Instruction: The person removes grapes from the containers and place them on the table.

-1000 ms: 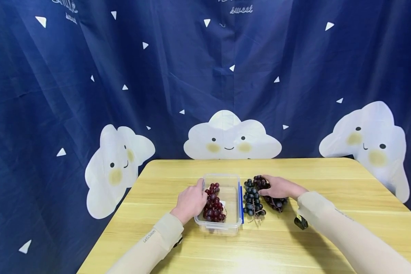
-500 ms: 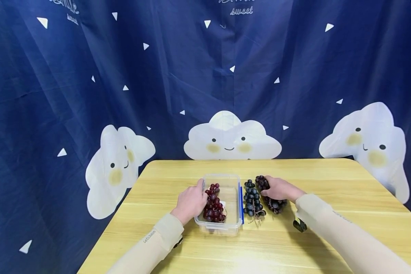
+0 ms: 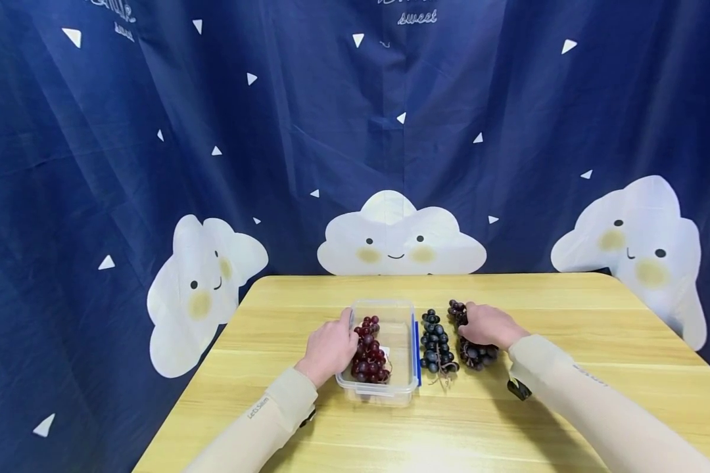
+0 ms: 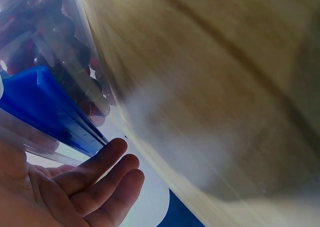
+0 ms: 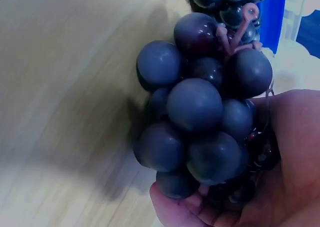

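My left hand (image 3: pixel 329 348) grips the left side of a clear plastic food container (image 3: pixel 399 380), its fingers by a blue side clip (image 4: pixel 50 107) in the left wrist view. Inside the container, toward that side, lies a bunch of red grapes (image 3: pixel 369 358). On the right, my right hand (image 3: pixel 490 326) holds a bunch of dark purple grapes (image 3: pixel 478 355), fingers curled around its underside in the right wrist view. The palm hides part of this bunch. Between container and right hand, a blue-black bunch of grapes (image 3: pixel 435 341) lies on the table, stem toward me.
A blue clip flap (image 3: pixel 417 351) hangs out along the container's right side, close to the blue-black bunch. The wooden table (image 3: pixel 307 293) ends at a dark blue curtain (image 3: pixel 307 131) printed with clouds.
My right hand and the dark purple bunch have shifted slightly right, leaving a wider gap to the blue-black bunch. The left hand and container have stayed in place.
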